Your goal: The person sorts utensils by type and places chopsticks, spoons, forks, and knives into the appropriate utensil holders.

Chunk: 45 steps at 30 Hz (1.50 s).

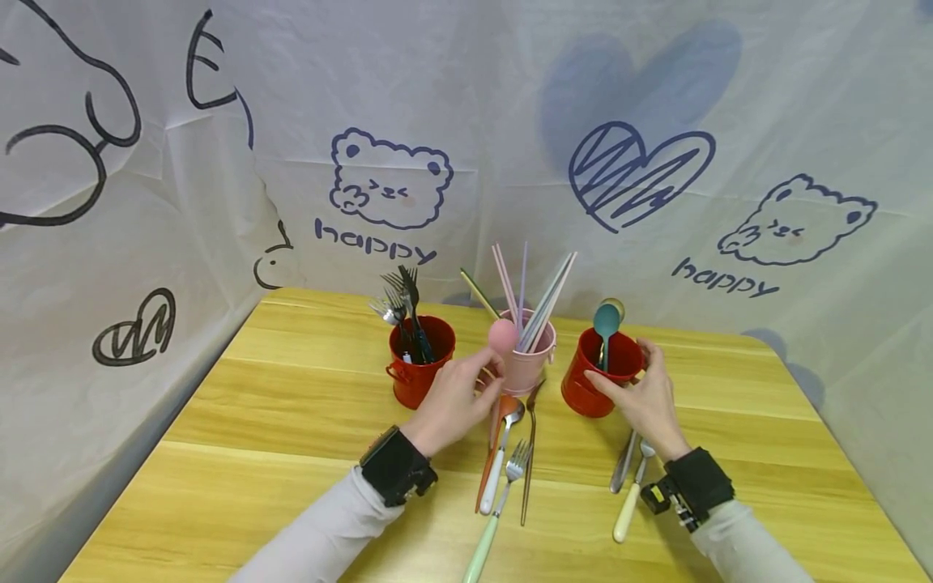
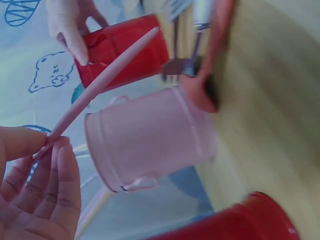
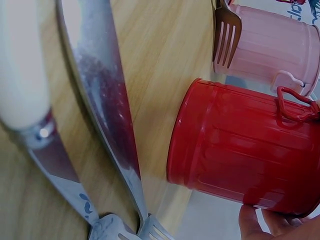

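My left hand [image 1: 459, 397] pinches a pink spoon [image 1: 502, 334] between thumb and fingers, its bowl upward, in front of the pink bucket [image 1: 523, 374]. In the left wrist view the spoon's pink handle [image 2: 102, 80] slants out from the fingertips. My right hand [image 1: 651, 405] grips the right red bucket [image 1: 586, 394] near its rim, thumb at the front and fingers on the right side. A teal spoon [image 1: 607, 321] and a gold-coloured spoon behind it stand in that bucket. Thin pastel sticks [image 1: 543, 304] lean in the pink bucket.
Forks [image 1: 404, 300] stand in the left red bucket [image 1: 411, 382]. Between my arms lie an orange spoon [image 1: 487, 470], a white-handled spoon [image 1: 492, 482], a green-handled fork [image 1: 481, 551] and a brown fork [image 1: 530, 453]. A knife [image 1: 622, 470] and a cream-handled fork [image 1: 627, 514] lie at right.
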Tool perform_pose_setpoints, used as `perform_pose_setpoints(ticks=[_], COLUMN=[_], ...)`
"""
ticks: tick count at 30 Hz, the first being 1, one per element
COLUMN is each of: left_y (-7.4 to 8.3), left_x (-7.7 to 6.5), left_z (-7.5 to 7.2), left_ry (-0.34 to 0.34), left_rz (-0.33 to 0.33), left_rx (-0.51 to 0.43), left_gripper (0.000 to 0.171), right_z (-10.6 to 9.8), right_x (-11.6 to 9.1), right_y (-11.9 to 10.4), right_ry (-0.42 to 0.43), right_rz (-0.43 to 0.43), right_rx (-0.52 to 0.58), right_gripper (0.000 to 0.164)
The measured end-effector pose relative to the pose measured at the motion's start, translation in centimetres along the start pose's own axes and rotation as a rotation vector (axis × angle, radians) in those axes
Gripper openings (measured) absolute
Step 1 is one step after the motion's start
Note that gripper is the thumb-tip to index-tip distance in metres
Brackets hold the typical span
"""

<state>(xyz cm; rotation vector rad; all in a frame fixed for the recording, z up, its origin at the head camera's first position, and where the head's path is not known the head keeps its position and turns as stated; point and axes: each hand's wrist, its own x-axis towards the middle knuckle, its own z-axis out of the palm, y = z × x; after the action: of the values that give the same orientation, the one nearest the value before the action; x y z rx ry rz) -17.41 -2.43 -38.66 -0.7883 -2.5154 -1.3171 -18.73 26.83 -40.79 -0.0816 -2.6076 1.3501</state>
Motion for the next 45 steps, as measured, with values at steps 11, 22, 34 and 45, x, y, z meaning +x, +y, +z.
perform_pose_setpoints(ticks=[11, 22, 34, 45], left_y=[3.4, 6.3, 5.7, 3.8], left_x=[5.2, 9.7, 10.9, 8.9], left_z=[1.2, 3.3, 6.7, 6.4], left_ry=[0.096, 0.191, 0.094, -0.022], left_rz=[0.149, 0.245, 0.167, 0.072], left_rx=[-0.017, -0.005, 0.118, 0.196], left_gripper=[0.009, 0.015, 0.019, 0.02], right_z=[0.0, 0.2, 0.0, 0.1], right_x=[0.2, 0.3, 0.1, 0.2], right_y=[0.2, 0.3, 0.2, 0.6], right_ry=[0.011, 0.016, -0.002, 0.026], right_rz=[-0.005, -0.021, -0.033, -0.09], right_rx=[-0.008, -0.011, -0.023, 0.0], right_gripper=[0.093, 0.091, 0.091, 0.083])
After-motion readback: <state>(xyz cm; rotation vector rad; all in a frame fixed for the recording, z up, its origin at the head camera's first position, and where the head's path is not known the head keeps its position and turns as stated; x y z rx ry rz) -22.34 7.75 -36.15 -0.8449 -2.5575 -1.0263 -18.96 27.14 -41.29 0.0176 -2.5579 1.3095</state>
